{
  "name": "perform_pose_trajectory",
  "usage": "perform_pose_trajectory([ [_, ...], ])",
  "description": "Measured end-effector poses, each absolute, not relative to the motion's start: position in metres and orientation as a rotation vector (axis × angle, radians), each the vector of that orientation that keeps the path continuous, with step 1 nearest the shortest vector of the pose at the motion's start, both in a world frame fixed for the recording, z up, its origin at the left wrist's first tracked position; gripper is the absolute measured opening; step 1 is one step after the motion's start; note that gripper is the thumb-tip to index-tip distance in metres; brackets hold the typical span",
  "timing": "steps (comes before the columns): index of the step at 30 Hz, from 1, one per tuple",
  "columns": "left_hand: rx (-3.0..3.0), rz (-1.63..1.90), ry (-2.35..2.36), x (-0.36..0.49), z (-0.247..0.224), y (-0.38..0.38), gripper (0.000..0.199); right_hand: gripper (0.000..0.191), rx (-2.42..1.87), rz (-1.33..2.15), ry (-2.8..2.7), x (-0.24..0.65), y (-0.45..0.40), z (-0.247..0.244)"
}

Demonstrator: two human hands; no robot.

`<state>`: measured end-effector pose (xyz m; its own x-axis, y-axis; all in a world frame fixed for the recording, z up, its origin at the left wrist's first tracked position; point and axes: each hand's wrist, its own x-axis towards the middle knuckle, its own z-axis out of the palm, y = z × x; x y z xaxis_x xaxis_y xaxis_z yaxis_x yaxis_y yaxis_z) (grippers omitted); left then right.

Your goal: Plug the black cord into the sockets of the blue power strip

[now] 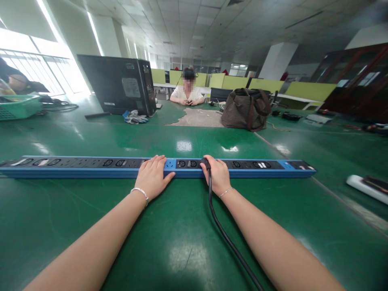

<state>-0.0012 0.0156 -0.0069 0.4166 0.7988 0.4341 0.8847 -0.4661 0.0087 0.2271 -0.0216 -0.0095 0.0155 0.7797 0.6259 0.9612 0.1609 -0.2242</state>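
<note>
A long blue power strip point(100, 173) with a black face of several sockets lies across the green table. My left hand point(153, 171) rests over its middle, fingers across the top to the far edge and thumb along the front side, holding it. Just right of there, my right hand point(218, 173) grips a black power plug point(205, 163) between thumb and fingers, at the strip's socket face. How deep the plug sits in a socket is hidden by the hand. From the plug a black cable point(221, 228) runs down towards the bottom edge, beside my right forearm.
Behind the strip stand a black computer case point(118, 87), gloves point(135, 117) and a brown bag point(247, 108). A green basket point(20, 107) is at far left, a white strip-like object point(368, 188) at right. Another person point(187, 91) sits across the table; part of someone shows at left.
</note>
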Motion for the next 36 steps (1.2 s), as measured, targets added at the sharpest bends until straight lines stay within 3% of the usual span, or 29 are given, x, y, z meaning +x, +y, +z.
perform_pose_trajectory([
  [10, -2.479, -0.627, -1.471, -0.001, -0.007, 0.016, 0.055, 0.035, -1.541, -0.501, -1.764, 0.232, -0.015, -0.021],
  [16, -2.485, -0.636, -1.475, -0.001, -0.007, 0.016, 0.054, 0.035, -1.358, -0.587, -1.551, 0.232, -0.02, 0.016],
  [25, -2.479, -0.638, -1.502, -0.001, -0.006, 0.017, 0.056, 0.041, -1.465, -0.088, -1.43, 0.233, -0.022, 0.011],
  [31, -2.475, -0.723, -1.58, -0.001, -0.003, 0.018, 0.066, 0.032, -1.46, 0.222, -1.669, 0.184, -0.017, 0.018],
  [36, -2.474, -0.747, -1.561, -0.001, -0.002, 0.018, 0.065, 0.029, -1.55, 0.226, -1.742, 0.149, 0.0, 0.016],
])
